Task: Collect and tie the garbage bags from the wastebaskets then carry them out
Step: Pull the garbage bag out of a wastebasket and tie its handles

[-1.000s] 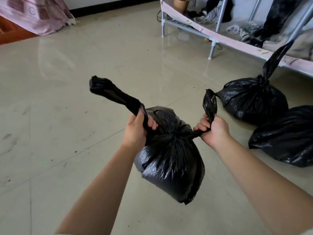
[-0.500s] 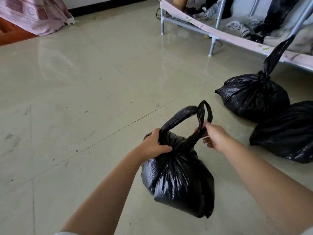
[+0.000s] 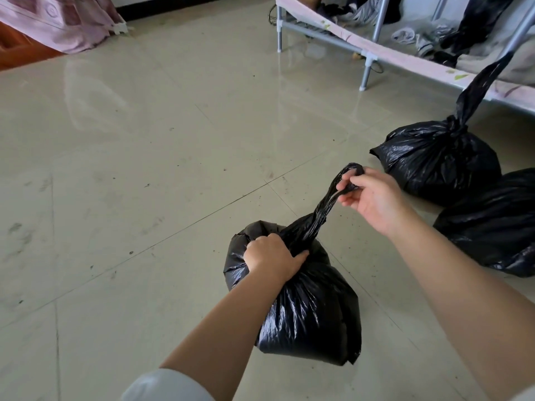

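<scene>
A full black garbage bag [image 3: 312, 314] sits on the tiled floor in front of me. My left hand [image 3: 272, 259] grips the gathered neck of the bag at its top. My right hand [image 3: 373, 195] pinches the twisted loose ends [image 3: 327, 204] and holds them up and to the right. A second black bag [image 3: 434, 160] with a knotted top and a long tail lies on the floor at the right. A third black bag [image 3: 492, 224] lies beside it, partly cut off by the frame edge.
A metal bed frame [image 3: 367, 65] with pink fabric and clothes beneath runs along the upper right. Pink cloth [image 3: 66, 21] hangs at the upper left over a wooden piece. Glossy tiled floor [image 3: 144, 169] spreads to the left.
The two bag ends, held apart a second ago, were brought together into a loop; now my right hand pulls them up while my left has dropped onto the neck. The bag has lowered to the floor.
</scene>
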Available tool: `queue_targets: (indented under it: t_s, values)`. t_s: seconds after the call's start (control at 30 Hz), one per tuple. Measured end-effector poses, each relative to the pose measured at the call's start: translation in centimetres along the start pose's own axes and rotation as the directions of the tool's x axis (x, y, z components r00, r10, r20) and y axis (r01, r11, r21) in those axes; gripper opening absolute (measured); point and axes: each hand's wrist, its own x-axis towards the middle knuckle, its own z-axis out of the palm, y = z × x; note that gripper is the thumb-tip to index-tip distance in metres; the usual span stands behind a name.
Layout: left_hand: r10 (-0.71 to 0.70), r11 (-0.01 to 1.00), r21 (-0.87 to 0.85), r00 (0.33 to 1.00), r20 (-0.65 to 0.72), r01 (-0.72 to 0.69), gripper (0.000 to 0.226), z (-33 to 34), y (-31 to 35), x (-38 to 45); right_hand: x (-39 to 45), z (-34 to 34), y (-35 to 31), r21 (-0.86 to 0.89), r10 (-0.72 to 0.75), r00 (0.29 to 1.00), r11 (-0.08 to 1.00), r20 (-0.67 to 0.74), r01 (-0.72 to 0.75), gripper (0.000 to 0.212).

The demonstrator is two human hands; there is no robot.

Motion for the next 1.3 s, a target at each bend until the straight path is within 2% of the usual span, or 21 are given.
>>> queue_targets:
  t_s: [0.1,0.17,0.2,0.27,0.3,0.33,0.37,0.4,0.47,0.5,0.6,0.67,0.73,0.83,0.93,1.03,1.13,1.2,1.3]
  values:
    - [0.018,1.0,-0.016,0.999,-0.037,-0.019,0.055,-0.2,-0.3,0.2,-0.3,-0.6,-0.2,0.063,0.018,1.0,0.998,-0.009,-0.017,0.034]
    - [0.033,0.992,-0.119,0.996,-0.077,-0.042,0.047,-0.8,-0.6,0.1,-0.4,-1.0,0.3,0.056,0.043,0.997,0.998,-0.058,-0.039,0.033]
    - [0.04,0.978,-0.202,0.994,-0.104,-0.061,0.043,-1.1,-0.7,0.0,-0.3,-1.2,0.7,-0.037,0.042,0.994,0.998,-0.098,-0.045,0.031]
    - [0.048,0.913,-0.393,0.987,-0.155,-0.106,0.035,-1.6,-1.0,-0.2,-0.3,-1.6,1.6,-0.385,-0.002,0.991,0.922,-0.134,-0.051,0.025]
    - [0.042,0.868,-0.481,0.985,-0.17,-0.12,0.032,-1.7,-1.1,-0.3,-0.5,-1.6,1.8,-0.549,-0.023,0.994,0.835,-0.111,-0.042,0.029]
    - [0.035,0.819,-0.559,0.984,-0.173,-0.128,0.03,-1.8,-1.3,-0.4,-0.7,-1.5,2.0,-0.67,-0.03,0.998,0.743,-0.053,-0.013,0.042]
    - [0.037,0.772,-0.621,0.986,-0.165,-0.133,0.03,-1.6,-1.5,-0.3,-0.8,-1.3,2.0,-0.73,-0.011,1.0,0.683,0.018,0.02,0.053]
    - [0.054,0.73,-0.669,0.987,-0.149,-0.14,0.031,-1.4,-1.6,-0.1,-0.9,-1.1,1.8,-0.74,0.038,0.997,0.672,0.072,0.028,0.057]
    - [0.089,0.643,-0.752,0.99,-0.113,-0.143,0.028,-1.3,-1.7,0.1,-1.1,-0.3,1.4,-0.686,0.172,0.975,0.727,0.141,-0.029,0.039]
    - [0.101,0.6,-0.788,0.99,-0.098,-0.14,0.026,-1.3,-1.8,0.1,-1.3,0.2,1.1,-0.696,0.242,0.956,0.715,0.166,-0.06,0.028]
    - [0.045,0.522,-0.845,0.993,-0.111,-0.117,0.023,-1.6,-2.0,0.1,-1.8,1.3,0.6,-0.88,0.388,0.888,0.473,0.246,0.038,0.028]
    - [-0.018,0.557,-0.826,0.994,-0.109,-0.08,0.025,-2.0,-2.0,0.1,-1.8,1.9,0.7,-0.924,0.425,0.868,0.371,0.257,0.092,0.035]
    - [-0.05,0.663,-0.748,0.993,-0.104,-0.045,0.032,-2.4,-1.7,0.1,-1.8,2.4,0.8,-0.934,0.446,0.862,0.348,0.241,0.081,0.038]
    - [-0.032,0.745,-0.665,0.994,-0.103,-0.045,0.044,-2.8,-1.4,0.5,-1.7,2.8,0.0,-0.914,0.439,0.872,0.406,0.218,0.024,0.036]
    - [0.039,0.715,-0.697,0.999,-0.037,-0.054,0.044,-3.2,-1.8,1.0,-1.4,2.5,-0.7,-0.902,0.4,0.889,0.43,0.223,0.033,0.028]
    - [0.126,0.559,-0.829,0.989,0.078,-0.006,0.044,-3.9,-2.3,1.0,-1.0,2.6,-0.6,-0.843,0.27,0.945,0.538,0.184,0.011,0.028]
    - [0.261,0.253,-0.956,0.941,0.216,0.15,0.036,-4.4,-2.5,0.8,-1.2,3.1,-0.9,-0.729,0.158,0.971,0.684,0.182,0.026,0.029]
    - [0.336,0.061,-0.964,0.904,0.265,0.26,0.033,-4.4,-2.5,0.8,-1.8,3.7,-1.5,-0.681,0.16,0.949,0.728,0.271,0.072,0.029]
    - [0.352,-0.08,-0.933,0.886,0.303,0.351,0.031,-4.4,-2.3,0.9,-2.8,3.8,-2.0,-0.696,0.273,0.878,0.712,0.394,0.091,0.029]
